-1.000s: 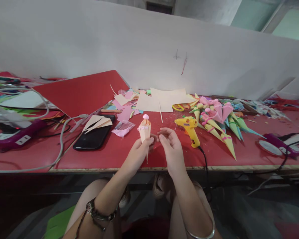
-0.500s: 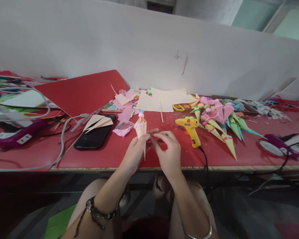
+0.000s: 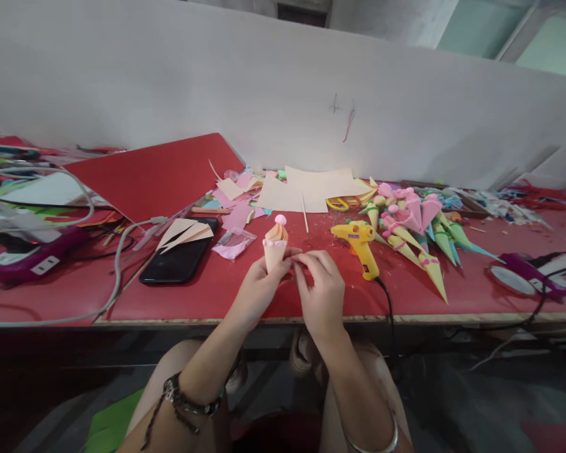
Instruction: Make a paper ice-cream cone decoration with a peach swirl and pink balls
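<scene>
My left hand [image 3: 260, 286] is closed around a small paper ice cream cone [image 3: 275, 249], held upright above the table's front. The cone is pale peach, with a pink scalloped rim, an orange swirl and a pink ball on top; its lower tip is hidden by the hand. Close beside it, my right hand [image 3: 321, 286] has thumb and index finger pinched together near the left fingertips. Whatever lies in that pinch is too small to make out. To the right lies a yellow hot glue gun [image 3: 364, 246], and a thin wooden stick [image 3: 304, 212] rests beyond the hands.
A black phone [image 3: 177, 267] with peach paper pieces on it lies left. Several finished paper cones [image 3: 417, 236] are heaped at right. Cream paper sheets [image 3: 311, 189] and a red board [image 3: 160, 170] are at the back. Purple power strips [image 3: 38, 258] and cables flank the red table.
The cone has turned in my left hand, so its rim and swirl now show more fully and its tip no longer shows. My right fingers have drawn together into a pinch.
</scene>
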Demonstrator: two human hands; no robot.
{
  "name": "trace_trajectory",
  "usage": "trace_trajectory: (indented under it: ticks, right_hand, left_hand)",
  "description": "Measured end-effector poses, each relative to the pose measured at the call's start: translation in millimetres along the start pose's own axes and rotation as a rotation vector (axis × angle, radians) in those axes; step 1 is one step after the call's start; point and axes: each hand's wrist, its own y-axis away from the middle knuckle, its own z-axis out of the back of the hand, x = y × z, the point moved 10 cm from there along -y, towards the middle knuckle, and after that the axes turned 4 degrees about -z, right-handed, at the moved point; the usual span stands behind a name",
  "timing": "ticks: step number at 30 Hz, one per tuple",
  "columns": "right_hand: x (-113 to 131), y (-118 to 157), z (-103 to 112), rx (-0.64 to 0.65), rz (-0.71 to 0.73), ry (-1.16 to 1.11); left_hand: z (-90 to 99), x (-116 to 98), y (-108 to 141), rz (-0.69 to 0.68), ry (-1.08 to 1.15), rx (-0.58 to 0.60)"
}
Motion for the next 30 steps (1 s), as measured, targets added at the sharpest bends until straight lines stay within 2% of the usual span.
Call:
trace_trajectory:
  ticks: [8, 11, 13, 15, 18, 25, 30]
  right_hand:
    - [2, -1, 8, -0.053, -0.034, -0.164]
    - [-17, -2, 19, -0.164, -0.189, -0.298]
    - [-35, -1, 25, -0.235, -0.328, -0.420]
    - [-50, 0, 23, -0.250, -0.439, -0.525]
    - [-60, 0, 15, -0.211, -0.520, -0.643]
    - [-56, 2, -1, -0.129, -0.581, -0.941]
    - [-53, 3, -2, -0.144, -0.598, -1.063]
  left_hand:
    - [-0.7, 1, -1, 0.018, 0.109, 0.010]
    - [-0.6, 1, 1, 0.057, 0.162, -0.026]
    - [-4.4, 0, 4, 0.082, 0.217, -0.004]
    - [-12.7, -1, 6, 0.107, 0.272, 0.073]
    - [-27.0, -3, 11, 0.135, 0.339, 0.218]
    - [-49.6, -6, 22, 0.161, 0.550, 0.419]
    - [-63.8, -11, 35, 0.219, 0.675, 0.555]
